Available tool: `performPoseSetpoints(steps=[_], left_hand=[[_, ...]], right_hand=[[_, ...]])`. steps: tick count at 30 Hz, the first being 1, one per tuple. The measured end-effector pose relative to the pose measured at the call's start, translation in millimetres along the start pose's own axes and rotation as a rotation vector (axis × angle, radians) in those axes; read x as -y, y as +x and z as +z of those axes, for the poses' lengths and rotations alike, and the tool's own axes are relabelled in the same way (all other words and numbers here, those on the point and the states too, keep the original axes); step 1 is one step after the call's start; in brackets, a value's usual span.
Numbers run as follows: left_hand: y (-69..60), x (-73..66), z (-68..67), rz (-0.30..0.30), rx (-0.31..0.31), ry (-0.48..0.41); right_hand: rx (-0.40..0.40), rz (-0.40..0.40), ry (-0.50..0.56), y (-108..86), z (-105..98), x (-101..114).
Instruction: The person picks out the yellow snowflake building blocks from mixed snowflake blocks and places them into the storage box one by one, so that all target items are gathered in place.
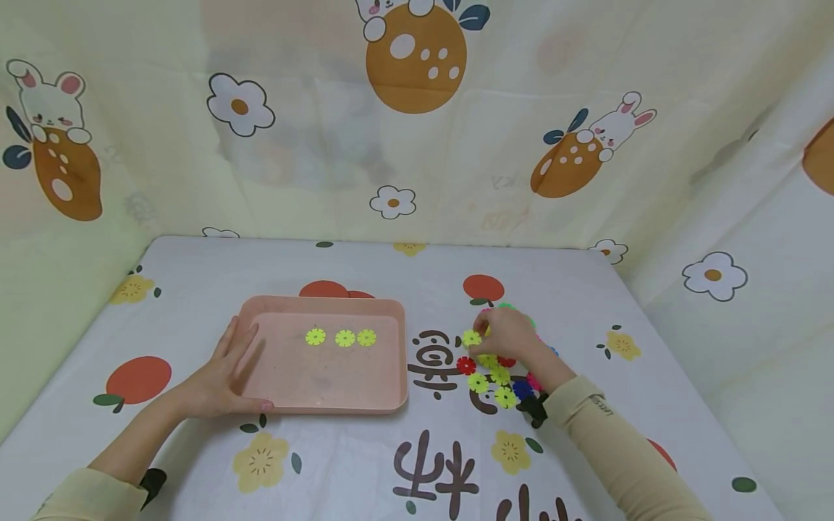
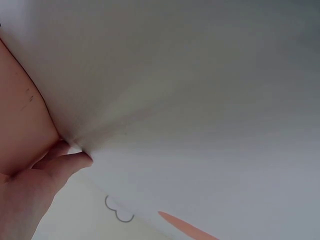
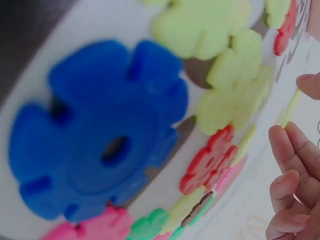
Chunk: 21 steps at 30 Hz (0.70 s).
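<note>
Left hand [image 1: 218,382] at the left end of a shallow, rounded-corner, pale pink rectangular tray [image 1: 319,387]; I read it as spread, fingers laid along the tray's left side, thumb stretched along the near edge. My left wrist feed shows only part of that hand, against the tray's side. Inside the tray, towards the far side, I count three yellow-green flower-shaped discs [image 1: 345,339] in a row: two near each other on the right, one set a little apart on the left. Right hand [image 1: 511,339] is over a loose cluster to the right of the tray, thumb and forefinger pinching a thin yellow-green flower-shaped piece [image 3: 290,109], which my right wrist feed gives me nearly edge-on; the other fingers are curled in. Under and around this hand I note more yellow-green pieces [image 1: 499,375], a red notched flower piece [image 1: 465,365] on the cluster's left side, and a deep blue notched flower piece [image 1: 523,389] with a round central hole, near the right wrist. Pink and green pieces show partly; the hand hides some of the cluster from me. All this lies on a white tablecloth [image 1: 345,467] printed with fruit, flowers and brown characters; a cream curtain [image 1: 313,166] with rabbit and daisy prints hangs behind.
</note>
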State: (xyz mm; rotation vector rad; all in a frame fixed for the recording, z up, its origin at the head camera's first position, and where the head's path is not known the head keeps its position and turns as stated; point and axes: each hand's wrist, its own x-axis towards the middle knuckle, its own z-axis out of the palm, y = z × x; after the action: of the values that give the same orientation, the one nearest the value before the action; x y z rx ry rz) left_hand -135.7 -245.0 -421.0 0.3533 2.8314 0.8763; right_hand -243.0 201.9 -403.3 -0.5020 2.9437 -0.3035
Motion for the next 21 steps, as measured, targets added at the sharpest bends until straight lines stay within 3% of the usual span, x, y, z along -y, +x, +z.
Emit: performPoseSetpoints(steps=[6, 21], left_hand=[[-0.2, -0.9, -0.3, 0.003, -0.002, 0.001], [-0.1, -2.2, 0.0, -0.004, -0.002, -0.005]], right_hand=[[-0.016, -0.036, -0.017, -2.0, -4, 2], [-0.036, -0.134, 0.085, -3.1, -17, 32]])
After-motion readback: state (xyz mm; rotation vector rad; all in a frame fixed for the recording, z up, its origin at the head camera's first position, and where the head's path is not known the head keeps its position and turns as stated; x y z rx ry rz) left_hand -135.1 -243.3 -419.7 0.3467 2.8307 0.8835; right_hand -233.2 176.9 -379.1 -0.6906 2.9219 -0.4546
